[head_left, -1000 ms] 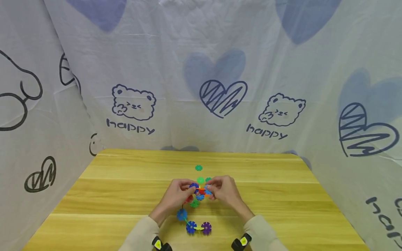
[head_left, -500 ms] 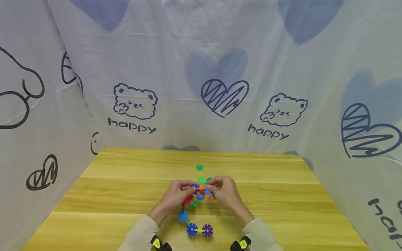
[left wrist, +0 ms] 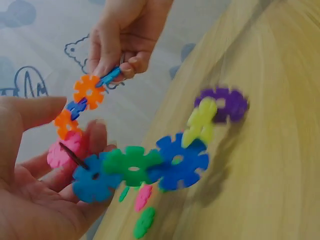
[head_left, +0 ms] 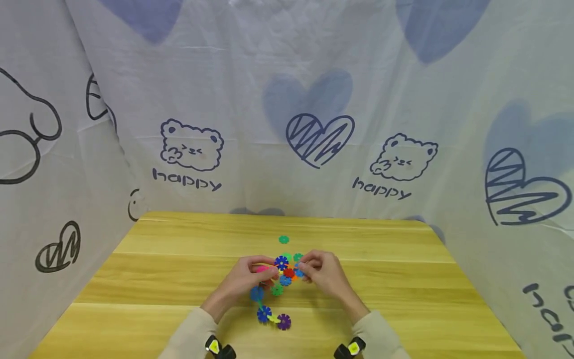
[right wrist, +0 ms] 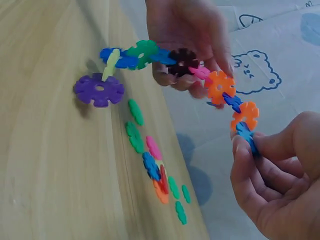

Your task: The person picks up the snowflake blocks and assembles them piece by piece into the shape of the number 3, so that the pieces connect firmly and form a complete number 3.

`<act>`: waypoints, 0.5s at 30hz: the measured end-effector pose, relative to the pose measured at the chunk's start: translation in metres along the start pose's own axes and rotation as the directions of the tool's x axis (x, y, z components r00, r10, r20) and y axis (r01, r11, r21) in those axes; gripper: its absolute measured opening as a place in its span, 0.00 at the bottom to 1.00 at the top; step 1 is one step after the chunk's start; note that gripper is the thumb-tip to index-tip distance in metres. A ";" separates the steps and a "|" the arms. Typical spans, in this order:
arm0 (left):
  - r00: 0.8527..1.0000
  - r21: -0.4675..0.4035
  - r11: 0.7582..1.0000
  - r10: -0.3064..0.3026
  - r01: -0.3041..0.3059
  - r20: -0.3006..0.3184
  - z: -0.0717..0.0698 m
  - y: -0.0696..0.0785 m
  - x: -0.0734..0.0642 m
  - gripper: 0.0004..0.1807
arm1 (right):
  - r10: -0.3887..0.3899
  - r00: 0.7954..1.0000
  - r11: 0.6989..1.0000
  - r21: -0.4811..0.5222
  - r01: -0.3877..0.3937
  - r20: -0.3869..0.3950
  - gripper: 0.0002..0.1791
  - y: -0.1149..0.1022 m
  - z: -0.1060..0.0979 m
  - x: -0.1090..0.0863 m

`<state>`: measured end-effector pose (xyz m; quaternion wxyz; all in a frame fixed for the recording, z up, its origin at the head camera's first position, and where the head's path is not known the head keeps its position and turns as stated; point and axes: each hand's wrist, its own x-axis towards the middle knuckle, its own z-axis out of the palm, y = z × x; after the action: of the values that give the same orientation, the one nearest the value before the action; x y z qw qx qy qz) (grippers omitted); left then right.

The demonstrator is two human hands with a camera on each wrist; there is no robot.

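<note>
A chain of slotted plastic snowflake discs stretches between both hands, just above the table. My left hand (head_left: 242, 280) holds it at a pink disc (left wrist: 59, 156), thumb on one side and fingers on the other. My right hand (head_left: 326, 273) pinches the light blue disc (right wrist: 245, 136) at the chain's far end. Between the hands run two orange discs (right wrist: 217, 93) with a dark blue one joining them. From the left hand the other end hangs toward the body: dark brown (right wrist: 183, 56), blue, green (left wrist: 122, 162), dark blue, yellow and a purple disc (right wrist: 86, 93).
Several loose discs lie on the wooden table (head_left: 394, 284) beneath and beyond the hands, among them a red one (head_left: 289, 273), a green one (head_left: 277, 289) and a teal one (head_left: 284, 240) farthest back. A printed cloth (head_left: 251, 169) hangs around the table.
My left hand has shifted its hold from the dark blue disc to the pink one, so the dark blue disc now shows between the hands. The purple end has swung left and farther from the body.
</note>
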<state>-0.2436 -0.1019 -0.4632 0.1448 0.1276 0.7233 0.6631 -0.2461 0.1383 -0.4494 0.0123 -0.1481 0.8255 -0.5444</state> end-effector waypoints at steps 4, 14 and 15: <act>0.998 0.048 0.998 0.036 -0.034 -0.042 -0.009 0.002 -0.003 0.21 | 0.038 0.996 0.996 0.083 -0.045 0.082 0.07 0.000 0.003 -0.001; 0.999 0.232 0.972 0.039 -0.038 0.002 -0.027 0.012 -0.009 0.20 | 0.033 0.959 0.996 0.076 -0.057 0.283 0.09 0.000 0.017 -0.003; 0.999 0.250 0.967 0.046 -0.048 0.015 -0.028 0.013 -0.009 0.19 | 0.035 0.953 0.997 0.058 -0.055 0.301 0.09 0.001 0.017 -0.003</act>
<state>-0.2463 -0.1301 -0.4476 0.1149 0.1650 0.7972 0.5692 -0.2408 0.1239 -0.4573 0.1547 -0.2096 0.7989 -0.5421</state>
